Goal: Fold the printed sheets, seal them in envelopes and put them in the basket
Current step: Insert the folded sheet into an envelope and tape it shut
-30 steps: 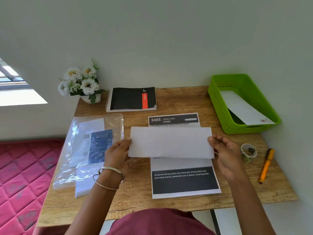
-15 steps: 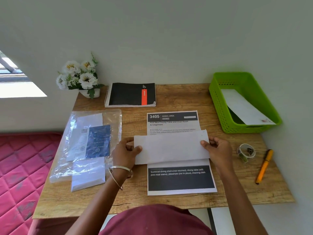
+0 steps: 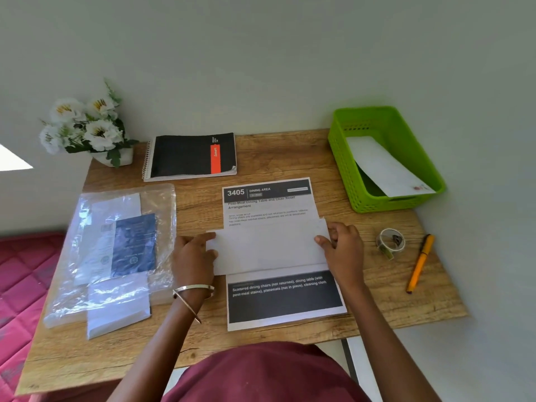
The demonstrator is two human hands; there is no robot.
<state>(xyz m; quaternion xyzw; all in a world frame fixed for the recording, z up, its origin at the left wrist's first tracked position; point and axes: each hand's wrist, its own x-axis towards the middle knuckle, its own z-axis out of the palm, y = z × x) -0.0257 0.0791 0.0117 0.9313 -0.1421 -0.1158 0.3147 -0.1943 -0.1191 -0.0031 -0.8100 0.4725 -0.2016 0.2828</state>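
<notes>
One envelope (image 3: 385,166) lies in the basket (image 3: 345,158); both hands' grip pinches a folded sheet (image 3: 266,246) over an unfolded printed sheet (image 3: 285,297).

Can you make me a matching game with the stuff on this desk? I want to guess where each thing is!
Things:
1. pen
2. notebook
3. flowers
4. basket

Places:
A. back left corner of the desk
B. back right corner, with an envelope inside
C. right edge, beside the roll of tape
D. back middle, behind the printed sheet

Pairs: 1-C, 2-D, 3-A, 4-B
</notes>
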